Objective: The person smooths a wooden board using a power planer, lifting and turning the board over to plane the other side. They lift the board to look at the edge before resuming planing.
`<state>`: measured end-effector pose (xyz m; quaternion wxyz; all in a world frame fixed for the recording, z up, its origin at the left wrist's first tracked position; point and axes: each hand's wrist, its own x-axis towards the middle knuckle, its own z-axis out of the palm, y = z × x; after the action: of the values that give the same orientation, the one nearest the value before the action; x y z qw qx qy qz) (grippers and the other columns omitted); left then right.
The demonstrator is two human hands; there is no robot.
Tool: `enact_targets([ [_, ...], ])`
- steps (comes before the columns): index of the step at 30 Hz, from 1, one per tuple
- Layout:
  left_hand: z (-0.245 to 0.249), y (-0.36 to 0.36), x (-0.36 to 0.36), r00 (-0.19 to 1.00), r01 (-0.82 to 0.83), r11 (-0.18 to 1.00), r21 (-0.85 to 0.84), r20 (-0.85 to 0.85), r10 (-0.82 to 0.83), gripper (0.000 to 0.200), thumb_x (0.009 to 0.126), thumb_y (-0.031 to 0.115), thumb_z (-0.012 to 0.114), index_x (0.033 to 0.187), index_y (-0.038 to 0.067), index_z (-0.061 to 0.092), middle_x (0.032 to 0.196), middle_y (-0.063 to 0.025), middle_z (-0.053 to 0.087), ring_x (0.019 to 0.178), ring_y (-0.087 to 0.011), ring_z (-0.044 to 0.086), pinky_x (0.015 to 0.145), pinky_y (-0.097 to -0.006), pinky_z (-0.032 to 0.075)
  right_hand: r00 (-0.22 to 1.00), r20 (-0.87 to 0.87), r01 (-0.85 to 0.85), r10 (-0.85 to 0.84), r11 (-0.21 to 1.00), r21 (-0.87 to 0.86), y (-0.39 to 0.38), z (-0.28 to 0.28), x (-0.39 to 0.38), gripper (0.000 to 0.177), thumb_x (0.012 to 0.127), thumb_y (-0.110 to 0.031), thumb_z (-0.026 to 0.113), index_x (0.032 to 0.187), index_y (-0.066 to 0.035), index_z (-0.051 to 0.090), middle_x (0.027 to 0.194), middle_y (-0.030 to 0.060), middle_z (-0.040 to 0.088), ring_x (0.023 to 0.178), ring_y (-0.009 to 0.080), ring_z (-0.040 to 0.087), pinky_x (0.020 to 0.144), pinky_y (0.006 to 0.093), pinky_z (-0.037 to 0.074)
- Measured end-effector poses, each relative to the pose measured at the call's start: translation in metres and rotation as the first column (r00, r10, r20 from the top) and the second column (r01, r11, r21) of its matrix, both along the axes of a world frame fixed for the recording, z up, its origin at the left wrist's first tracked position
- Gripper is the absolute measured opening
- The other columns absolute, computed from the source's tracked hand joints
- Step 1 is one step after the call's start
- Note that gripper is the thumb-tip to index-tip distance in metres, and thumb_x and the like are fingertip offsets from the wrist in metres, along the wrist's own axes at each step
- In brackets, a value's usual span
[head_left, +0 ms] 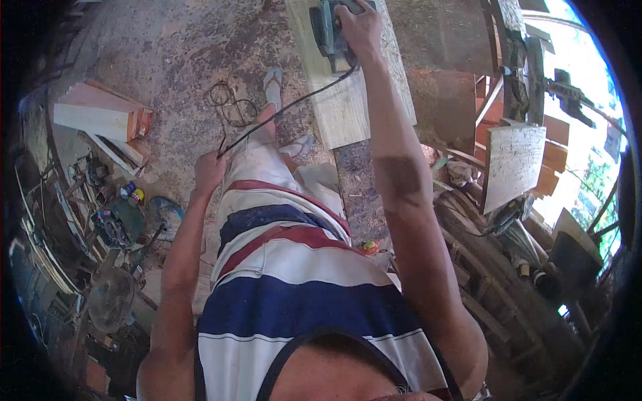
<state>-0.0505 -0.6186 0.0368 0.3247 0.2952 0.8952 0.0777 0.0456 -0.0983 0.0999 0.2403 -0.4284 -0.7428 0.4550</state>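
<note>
At the top of the view, my right hand (362, 28) is closed around the handle of a dark teal, corded power tool that looks like an electric planer (324, 30). The tool rests on a long pale wooden board (349, 110), and its front end is cut off by the frame's edge. A black power cord (289, 105) runs from the tool's rear across to my left hand (209, 172). The fingers of that hand are wrapped round the cord, beside my leg. Beyond it, more of the cord lies in loose loops on the floor.
A wooden box-like piece (93, 112) sits on the dusty floor at left. A fan (112, 299) and cluttered tools stand lower left. On the right are a leaning panel (513, 166), stacked timber (478, 294) and a brown board (445, 110). My sandalled feet are near the pale board.
</note>
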Motion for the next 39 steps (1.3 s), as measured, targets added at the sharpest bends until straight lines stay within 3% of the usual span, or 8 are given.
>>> enact_targets([
  [6, -0.008, -0.006, -0.008, 0.996, -0.010, 0.980, 0.196, -0.088, 0.028, 0.028, 0.098, 0.031, 0.070, 0.101, 0.004, 0.077, 0.087, -0.0238, 0.076, 0.086, -0.0450, 0.075, 0.077, -0.0538, 0.057, 0.994, 0.101, 0.023, -0.040, 0.986, 0.168, -0.037, -0.003, 0.115, 0.055, 0.094, -0.026, 0.078, 0.140, 0.003, 0.068, 0.112, 0.0197, 0.080, 0.099, 0.0230, 0.077, 0.085, 0.0363, 0.059],
  [10, 0.002, 0.022, 0.003, 0.999, 0.044, 0.944, 0.328, -0.030, -0.037, 0.019, 0.097, 0.027, 0.072, 0.100, 0.009, 0.076, 0.085, -0.0192, 0.077, 0.084, -0.0420, 0.076, 0.073, -0.0522, 0.056, 0.957, 0.201, 0.230, -0.208, 0.969, -0.091, -0.155, 0.035, 0.233, 0.052, 0.097, -0.023, 0.077, 0.142, 0.002, 0.067, 0.130, 0.0196, 0.076, 0.119, 0.0248, 0.072, 0.102, 0.0368, 0.056],
  [16, 0.006, 0.052, 0.020, 0.978, 0.142, 0.977, 0.159, 0.129, -0.164, 0.013, 0.098, 0.021, 0.071, 0.100, 0.009, 0.073, 0.088, -0.0174, 0.078, 0.088, -0.0409, 0.077, 0.075, -0.0512, 0.057, 0.889, 0.259, 0.427, -0.379, 0.890, -0.163, -0.270, 0.046, 0.324, 0.048, 0.096, -0.009, 0.077, 0.142, 0.001, 0.067, 0.133, 0.0190, 0.075, 0.123, 0.0240, 0.071, 0.107, 0.0370, 0.054],
  [26, -0.009, 0.051, -0.006, 0.991, 0.063, 0.952, 0.298, 0.093, -0.095, 0.023, 0.096, 0.016, 0.067, 0.113, 0.006, 0.077, 0.100, -0.0168, 0.081, 0.096, -0.0370, 0.079, 0.083, -0.0437, 0.059, 0.964, 0.036, 0.252, -0.262, 0.953, 0.170, -0.052, 0.005, 0.214, 0.047, 0.095, -0.018, 0.079, 0.136, 0.004, 0.071, 0.102, 0.0138, 0.080, 0.090, 0.0196, 0.073, 0.082, 0.0347, 0.059],
  [31, 0.050, 0.062, -0.007, 0.920, 0.138, 0.990, -0.029, 0.374, -0.118, 0.035, 0.095, 0.024, 0.077, 0.127, 0.009, 0.076, 0.111, -0.0140, 0.081, 0.104, -0.0267, 0.077, 0.092, -0.0390, 0.058, 0.907, 0.002, 0.417, -0.421, 0.897, -0.145, 0.012, 0.044, 0.182, 0.048, 0.094, -0.019, 0.080, 0.136, 0.001, 0.073, 0.080, 0.0037, 0.074, 0.064, 0.0049, 0.062, 0.055, 0.0243, 0.047],
  [34, 0.050, 0.050, -0.014, 0.904, 0.202, 0.968, 0.147, 0.353, -0.243, 0.047, 0.095, 0.027, 0.082, 0.137, 0.007, 0.070, 0.124, -0.0127, 0.078, 0.114, -0.0225, 0.073, 0.100, -0.0354, 0.056, 0.915, 0.071, 0.402, -0.396, 0.901, -0.164, -0.022, 0.084, 0.214, 0.050, 0.092, -0.021, 0.081, 0.135, 0.003, 0.073, 0.087, 0.0080, 0.076, 0.073, 0.0100, 0.067, 0.064, 0.0264, 0.053],
  [37, -0.022, 0.090, 0.014, 0.718, -0.457, 0.827, 0.328, 0.685, 0.125, 0.057, 0.094, 0.026, 0.085, 0.142, 0.004, 0.065, 0.132, -0.0121, 0.075, 0.124, -0.0196, 0.068, 0.105, -0.0328, 0.052, 0.893, 0.335, 0.336, -0.302, 0.941, -0.047, -0.079, 0.122, 0.267, 0.050, 0.090, -0.030, 0.081, 0.125, 0.006, 0.076, 0.103, 0.0162, 0.078, 0.096, 0.0216, 0.071, 0.091, 0.0389, 0.055],
  [39, -0.046, 0.159, 0.064, 0.703, -0.590, 0.723, 0.360, 0.669, 0.241, 0.044, 0.094, 0.031, 0.086, 0.126, 0.003, 0.072, 0.115, -0.0080, 0.077, 0.105, -0.0165, 0.069, 0.093, -0.0331, 0.056, 0.837, 0.458, 0.360, -0.300, 0.932, -0.048, -0.118, 0.140, 0.297, 0.047, 0.090, -0.030, 0.081, 0.120, 0.005, 0.078, 0.107, 0.0189, 0.078, 0.104, 0.0249, 0.069, 0.100, 0.0421, 0.053],
])
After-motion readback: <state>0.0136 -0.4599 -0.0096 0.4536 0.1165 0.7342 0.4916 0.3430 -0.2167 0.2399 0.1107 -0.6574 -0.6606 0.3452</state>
